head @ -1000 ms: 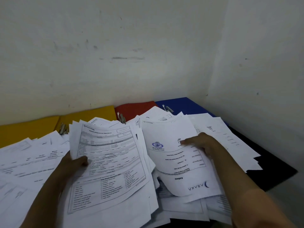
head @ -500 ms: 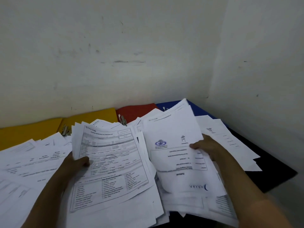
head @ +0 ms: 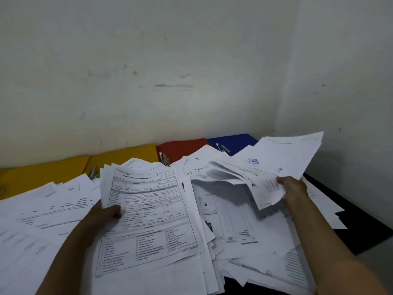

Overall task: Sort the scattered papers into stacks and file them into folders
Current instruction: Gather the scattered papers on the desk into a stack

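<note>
Loose white printed papers [head: 236, 220] cover the dark table. My left hand [head: 102, 218] grips the left edge of a stack of form sheets [head: 148, 213], thumb on top of the uppermost form. My right hand [head: 294, 189] pinches a bundle of sheets [head: 276, 165] with a blue logo and holds it lifted and tilted above the pile on the right. Along the wall lie a yellow folder [head: 125, 157], a red folder [head: 180, 147] and a blue folder [head: 231, 141], each with a metal clip, partly buried under paper.
A second yellow folder [head: 40, 173] lies at the far left. The black table [head: 365, 226] shows bare at its right corner. White walls close in behind and on the right. More sheets [head: 36, 211] spread across the left side.
My right hand has lifted the logo sheets up and swung them to the right, baring the pages underneath. My left hand has kept its hold on the form stack.
</note>
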